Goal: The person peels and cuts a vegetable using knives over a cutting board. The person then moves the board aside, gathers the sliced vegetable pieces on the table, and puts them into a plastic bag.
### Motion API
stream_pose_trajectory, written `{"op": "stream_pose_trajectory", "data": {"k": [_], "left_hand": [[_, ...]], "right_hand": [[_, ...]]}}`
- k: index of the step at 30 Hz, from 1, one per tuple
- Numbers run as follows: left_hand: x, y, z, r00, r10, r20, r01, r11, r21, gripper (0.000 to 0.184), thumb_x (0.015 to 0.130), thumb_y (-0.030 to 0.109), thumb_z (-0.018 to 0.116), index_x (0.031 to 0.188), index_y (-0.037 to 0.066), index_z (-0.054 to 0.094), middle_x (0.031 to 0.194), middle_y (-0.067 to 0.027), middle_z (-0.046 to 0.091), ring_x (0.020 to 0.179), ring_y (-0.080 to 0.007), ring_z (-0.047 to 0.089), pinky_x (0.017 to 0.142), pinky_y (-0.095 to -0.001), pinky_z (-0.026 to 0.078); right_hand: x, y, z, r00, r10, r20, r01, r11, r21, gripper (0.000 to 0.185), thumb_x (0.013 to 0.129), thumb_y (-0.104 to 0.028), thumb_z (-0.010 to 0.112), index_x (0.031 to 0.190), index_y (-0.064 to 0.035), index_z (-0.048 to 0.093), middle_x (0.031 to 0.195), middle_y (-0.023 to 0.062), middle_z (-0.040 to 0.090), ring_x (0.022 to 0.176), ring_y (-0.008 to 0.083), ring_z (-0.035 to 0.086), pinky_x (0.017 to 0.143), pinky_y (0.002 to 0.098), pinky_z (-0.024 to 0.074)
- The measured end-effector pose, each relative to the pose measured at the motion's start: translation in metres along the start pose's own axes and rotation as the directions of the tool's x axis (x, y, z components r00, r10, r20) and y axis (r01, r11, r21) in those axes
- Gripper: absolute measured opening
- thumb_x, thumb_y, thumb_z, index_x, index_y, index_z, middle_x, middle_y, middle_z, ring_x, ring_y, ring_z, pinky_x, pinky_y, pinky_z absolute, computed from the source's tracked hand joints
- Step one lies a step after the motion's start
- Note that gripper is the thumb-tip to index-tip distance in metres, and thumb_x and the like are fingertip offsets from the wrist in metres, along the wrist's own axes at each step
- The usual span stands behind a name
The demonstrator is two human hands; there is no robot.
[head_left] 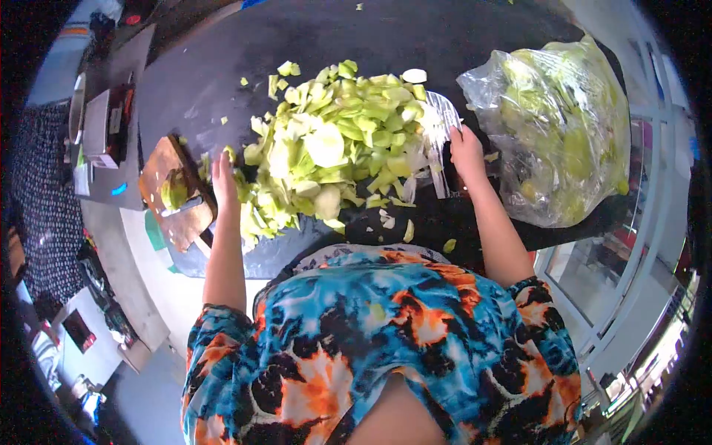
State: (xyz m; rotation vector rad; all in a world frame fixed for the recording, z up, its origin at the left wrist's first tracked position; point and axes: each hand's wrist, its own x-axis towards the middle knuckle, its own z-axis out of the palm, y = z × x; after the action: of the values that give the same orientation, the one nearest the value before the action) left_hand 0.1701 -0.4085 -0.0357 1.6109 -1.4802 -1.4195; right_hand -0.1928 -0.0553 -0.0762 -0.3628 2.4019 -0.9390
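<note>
A large heap of pale green vegetable pieces lies on the dark table. At the heap's left edge is my left hand, its fingers extended and nothing held in them. My right hand is closed on the edge of a clear plastic bag at the heap's right side; part of the bag lies beside the pieces. Left of my left hand, a wooden board carries a green vegetable and a knife.
A big clear bag full of green vegetables sits at the table's right end. One white oval piece lies behind the heap. Small scraps are scattered near the front edge. A glass-panelled frame stands at the right.
</note>
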Motion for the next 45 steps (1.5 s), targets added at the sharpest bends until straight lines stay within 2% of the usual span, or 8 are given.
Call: {"op": "stream_pose_trajectory", "data": {"k": [6,14,18,20,30,32,36,45], "left_hand": [[-0.002,-0.017,-0.017,0.983,0.181,-0.043,-0.177,0.981,0.085,0.045,0.093,0.037,0.051,0.119,0.0,0.056,0.117,-0.0098,0.059,0.112,-0.0184,0.051,0.098,-0.0308,0.035],[0.017,-0.072,-0.039,0.979,0.112,-0.173,-0.104,0.993,0.049,0.048,0.094,0.04,0.05,0.117,-0.002,0.058,0.113,-0.0098,0.061,0.106,-0.0195,0.053,0.096,-0.0305,0.036],[0.023,-0.07,-0.016,0.902,0.394,0.178,-0.419,0.695,0.584,0.051,0.093,0.045,0.048,0.122,0.004,0.057,0.12,-0.0119,0.059,0.11,-0.0241,0.053,0.098,-0.0335,0.036],[-0.008,-0.008,0.029,0.994,0.053,0.099,-0.078,0.957,0.278,0.053,0.094,0.049,0.042,0.125,0.009,0.056,0.121,-0.0144,0.058,0.114,-0.0262,0.052,0.098,-0.0349,0.036],[-0.062,0.052,0.145,0.884,0.246,0.399,-0.425,0.78,0.46,0.065,0.082,0.057,0.055,0.133,0.017,0.044,0.127,-0.0216,0.046,0.112,-0.0378,0.052,0.094,-0.0437,0.043],[-0.08,0.068,0.147,0.869,0.284,0.405,-0.453,0.787,0.418,0.063,0.083,0.051,0.058,0.131,0.012,0.045,0.124,-0.0218,0.049,0.114,-0.0367,0.051,0.094,-0.0417,0.042],[-0.106,0.084,0.162,0.86,0.353,0.368,-0.471,0.827,0.308,0.059,0.083,0.043,0.062,0.131,0.015,0.044,0.12,-0.0222,0.048,0.11,-0.0383,0.052,0.091,-0.042,0.044],[-0.132,0.112,0.147,0.818,0.481,0.316,-0.555,0.805,0.208,0.055,0.083,0.04,0.063,0.129,0.018,0.044,0.113,-0.0215,0.049,0.102,-0.0373,0.053,0.089,-0.0415,0.043]], "right_hand": [[0.011,-0.021,-0.055,0.989,0.095,-0.11,-0.08,0.988,0.133,0.028,0.095,-0.028,0.048,0.087,-0.0028,0.056,0.057,0.0008,0.047,0.046,0.0113,0.046,0.044,0.0279,0.0388],[0.033,-0.019,-0.036,0.996,0.087,0.025,-0.09,0.971,0.223,0.028,0.096,-0.029,0.048,0.082,-0.0058,0.055,0.056,-0.0002,0.046,0.041,0.0105,0.042,0.041,0.0272,0.0361],[0.042,-0.015,0.022,0.999,-0.03,0.038,0.023,0.984,0.174,0.027,0.096,-0.029,0.048,0.089,-0.0057,0.058,0.055,-0.0022,0.044,0.043,0.0097,0.041,0.041,0.0274,0.0355],[0.046,-0.014,0.048,0.991,-0.122,0.048,0.117,0.989,0.091,0.026,0.096,-0.029,0.048,0.09,-0.0056,0.059,0.055,-0.0016,0.044,0.043,0.0102,0.041,0.041,0.0279,0.0358],[-0.002,-0.086,0.103,0.962,-0.156,0.224,0.144,0.987,0.071,0.03,0.092,-0.025,0.045,0.095,0.0016,0.058,0.085,0.0226,0.061,0.079,0.037,0.057,0.071,0.0457,0.0448],[-0.005,-0.087,0.104,0.966,-0.159,0.206,0.165,0.986,-0.01,0.03,0.095,-0.024,0.043,0.098,0.0012,0.058,0.071,0.0111,0.062,0.057,0.0194,0.058,0.054,0.035,0.0455],[-0.012,-0.084,0.106,0.98,-0.146,0.132,0.118,0.972,0.203,0.029,0.09,-0.022,0.044,0.095,0.0037,0.057,0.09,0.0273,0.061,0.085,0.0451,0.058,0.076,0.0483,0.0452],[-0.055,-0.138,0.05,0.97,-0.189,0.152,0.123,0.925,0.36,0.032,0.094,-0.021,0.041,0.107,0.0027,0.06,0.096,0.0211,0.066,0.087,0.0335,0.064,0.076,0.0396,0.0477]]}}
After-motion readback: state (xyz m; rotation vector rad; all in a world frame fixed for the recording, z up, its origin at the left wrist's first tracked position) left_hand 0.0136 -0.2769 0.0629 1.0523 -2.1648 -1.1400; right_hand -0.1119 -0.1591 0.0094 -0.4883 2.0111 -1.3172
